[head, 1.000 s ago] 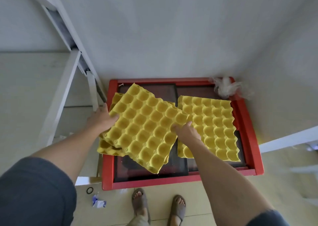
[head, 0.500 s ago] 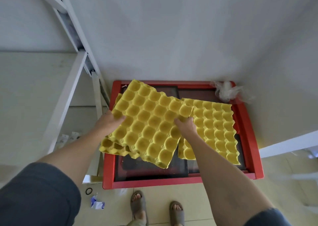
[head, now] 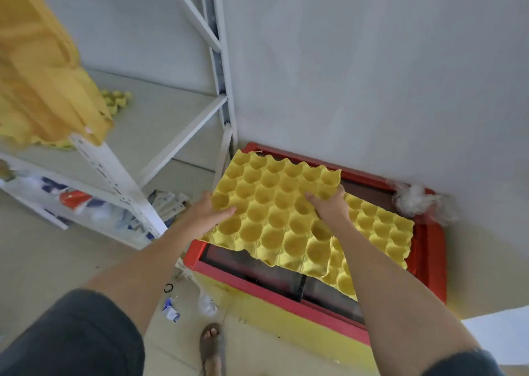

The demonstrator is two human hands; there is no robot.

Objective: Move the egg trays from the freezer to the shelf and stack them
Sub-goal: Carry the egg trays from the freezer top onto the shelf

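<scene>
Since the earlier frame, both hands have lifted the held egg tray (head: 274,212) leftward, off the lower tray. Two yellow trays show on the freezer (head: 429,261): the left hand (head: 206,213) grips the lifted tray's left edge, thumb on top; the right hand (head: 329,205) pinches its right side. It tilts, cups up, long axis running away from the hands. A second tray (head: 380,232) lies flat beyond the right hand. Left of the left hand, the shelf (head: 160,123) holds what may be blurred stacked trays (head: 43,89).
</scene>
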